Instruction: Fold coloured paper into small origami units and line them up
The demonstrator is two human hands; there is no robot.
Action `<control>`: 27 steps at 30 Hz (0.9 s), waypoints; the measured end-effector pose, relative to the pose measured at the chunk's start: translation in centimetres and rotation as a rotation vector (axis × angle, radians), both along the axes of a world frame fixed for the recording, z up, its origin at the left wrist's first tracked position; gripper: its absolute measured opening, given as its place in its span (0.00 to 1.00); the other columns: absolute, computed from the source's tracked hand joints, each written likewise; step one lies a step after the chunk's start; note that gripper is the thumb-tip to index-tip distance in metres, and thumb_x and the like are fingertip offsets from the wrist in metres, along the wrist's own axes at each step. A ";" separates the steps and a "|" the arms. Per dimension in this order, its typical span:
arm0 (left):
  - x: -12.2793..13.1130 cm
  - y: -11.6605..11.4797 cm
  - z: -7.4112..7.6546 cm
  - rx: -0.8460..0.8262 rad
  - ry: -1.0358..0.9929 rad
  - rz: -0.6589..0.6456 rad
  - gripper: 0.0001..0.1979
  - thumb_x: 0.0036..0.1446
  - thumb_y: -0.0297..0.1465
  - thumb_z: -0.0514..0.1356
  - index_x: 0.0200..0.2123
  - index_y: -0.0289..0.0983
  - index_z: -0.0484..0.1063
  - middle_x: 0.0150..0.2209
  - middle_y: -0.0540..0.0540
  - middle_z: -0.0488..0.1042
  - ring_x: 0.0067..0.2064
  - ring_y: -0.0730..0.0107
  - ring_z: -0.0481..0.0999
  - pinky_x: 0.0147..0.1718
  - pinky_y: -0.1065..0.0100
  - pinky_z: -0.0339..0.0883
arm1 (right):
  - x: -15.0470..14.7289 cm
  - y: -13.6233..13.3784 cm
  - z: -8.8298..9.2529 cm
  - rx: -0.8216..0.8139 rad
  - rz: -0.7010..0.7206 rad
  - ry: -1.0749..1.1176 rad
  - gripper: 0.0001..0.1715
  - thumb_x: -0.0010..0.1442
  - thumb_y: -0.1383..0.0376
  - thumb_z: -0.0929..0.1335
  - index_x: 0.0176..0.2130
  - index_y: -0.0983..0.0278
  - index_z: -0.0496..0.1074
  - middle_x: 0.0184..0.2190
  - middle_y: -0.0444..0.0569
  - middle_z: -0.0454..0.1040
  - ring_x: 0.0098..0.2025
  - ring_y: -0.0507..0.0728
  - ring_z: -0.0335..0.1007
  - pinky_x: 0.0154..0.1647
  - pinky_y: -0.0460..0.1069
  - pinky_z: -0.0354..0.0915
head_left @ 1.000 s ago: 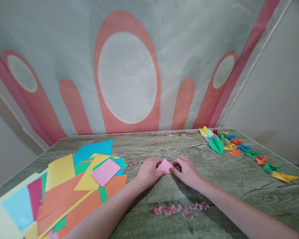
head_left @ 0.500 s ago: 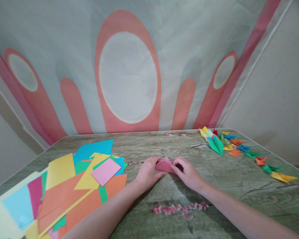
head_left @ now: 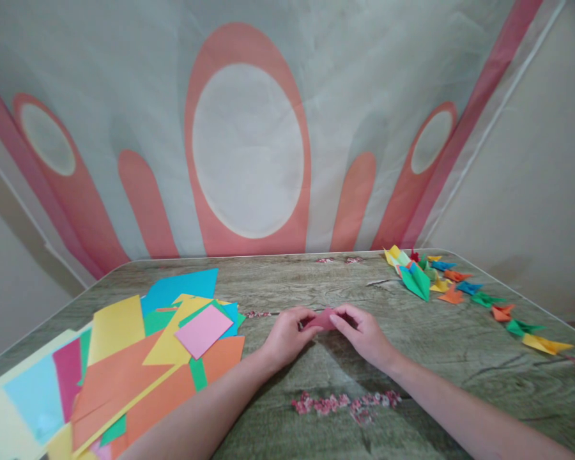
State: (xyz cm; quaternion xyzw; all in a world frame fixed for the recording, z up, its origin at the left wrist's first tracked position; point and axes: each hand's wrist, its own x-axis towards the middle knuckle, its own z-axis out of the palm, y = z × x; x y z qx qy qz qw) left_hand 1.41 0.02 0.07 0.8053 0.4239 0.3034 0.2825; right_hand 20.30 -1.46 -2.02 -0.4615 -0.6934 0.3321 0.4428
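A small folded piece of pink origami paper point(head_left: 324, 318) is held between my two hands just above the middle of the table. My left hand point(head_left: 290, 332) pinches its left end, the thumb in front and the fingers behind. On the right end, my right hand point(head_left: 359, 329) closes thumb and forefinger. The paper looks darker on the side facing me, and its ends are partly hidden by my fingers.
Left of my arm lies a spread of coloured sheets, with a pink square point(head_left: 204, 330) on top and orange paper point(head_left: 119, 377) below. Several folded paper figures line the right side, among them a green paper plane point(head_left: 416, 281). The wooden-patterned table point(head_left: 278, 409) ends before a printed backdrop point(head_left: 326, 128).
The pink paper has tilted and now shows a smaller, darker face instead of a triangle. My left thumb has come up onto its front. Both hands still hold it.
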 end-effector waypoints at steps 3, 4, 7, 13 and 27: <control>0.1 0.0 -0.1 -0.036 -0.011 -0.012 0.10 0.52 0.34 0.57 0.35 0.36 0.74 0.30 0.50 0.74 0.30 0.72 0.68 0.30 0.73 0.58 | 0.1 -0.1 0.4 0.003 -0.016 -0.020 0.14 0.60 0.57 0.62 0.31 0.64 0.69 0.27 0.44 0.70 0.31 0.53 0.65 0.33 0.47 0.60; 0.1 0.0 -0.2 -0.047 -0.018 -0.009 0.11 0.53 0.35 0.56 0.34 0.36 0.74 0.29 0.50 0.74 0.30 0.72 0.67 0.29 0.74 0.58 | 0.1 -0.1 0.4 -0.004 -0.027 -0.015 0.15 0.60 0.57 0.62 0.31 0.64 0.69 0.26 0.44 0.69 0.30 0.53 0.64 0.32 0.47 0.60; 0.1 0.1 -0.3 -0.080 -0.045 0.006 0.13 0.55 0.37 0.54 0.31 0.34 0.74 0.26 0.51 0.72 0.28 0.73 0.66 0.26 0.74 0.56 | 0.2 0.2 0.3 -0.025 -0.061 0.013 0.16 0.59 0.55 0.62 0.30 0.64 0.69 0.25 0.44 0.70 0.29 0.53 0.64 0.31 0.46 0.60; 0.0 0.3 -0.6 -0.150 -0.123 0.055 0.17 0.55 0.39 0.54 0.23 0.33 0.70 0.21 0.51 0.69 0.25 0.75 0.65 0.25 0.75 0.56 | 0.3 0.5 0.0 -0.034 -0.089 0.074 0.17 0.58 0.54 0.62 0.31 0.65 0.70 0.26 0.45 0.70 0.29 0.53 0.65 0.31 0.46 0.61; 0.0 0.4 -0.7 -0.205 -0.155 0.086 0.21 0.55 0.43 0.52 0.22 0.32 0.71 0.19 0.51 0.67 0.22 0.77 0.62 0.22 0.75 0.54 | 0.2 0.3 0.3 0.183 -0.215 0.072 0.16 0.57 0.59 0.64 0.45 0.63 0.67 0.40 0.51 0.70 0.40 0.57 0.67 0.42 0.52 0.64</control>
